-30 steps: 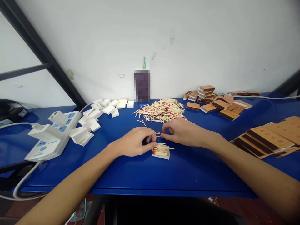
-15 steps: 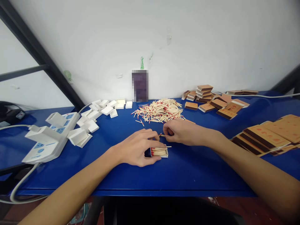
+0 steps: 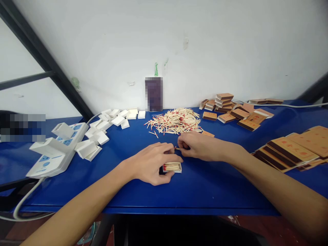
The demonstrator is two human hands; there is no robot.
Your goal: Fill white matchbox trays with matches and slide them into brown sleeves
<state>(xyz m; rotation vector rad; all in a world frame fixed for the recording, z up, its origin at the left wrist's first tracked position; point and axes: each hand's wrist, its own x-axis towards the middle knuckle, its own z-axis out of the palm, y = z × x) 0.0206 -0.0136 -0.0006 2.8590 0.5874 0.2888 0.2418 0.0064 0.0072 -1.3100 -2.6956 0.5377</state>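
Note:
A small white tray of red-tipped matches [image 3: 173, 167] lies on the blue table [image 3: 205, 184] in front of me. My left hand [image 3: 153, 162] curls round its left side, fingers over the top edge and thumb below. My right hand [image 3: 197, 145] rests just behind and to the right of the tray, pinching a few matches [image 3: 177, 148] between thumb and fingers. Farther back lies a loose pile of matches [image 3: 175, 121].
Empty white trays [image 3: 102, 131] are scattered at the back left beside a white power strip [image 3: 55, 150] with a cable. Brown matchbox sleeves [image 3: 230, 109] are stacked at the back right, and flat sleeves [image 3: 292, 150] lie at the right edge.
My left hand has moved down from the pinched matches onto the tray and closed round it, sliding it slightly left. My right hand has stayed nearly in place, still pinching matches.

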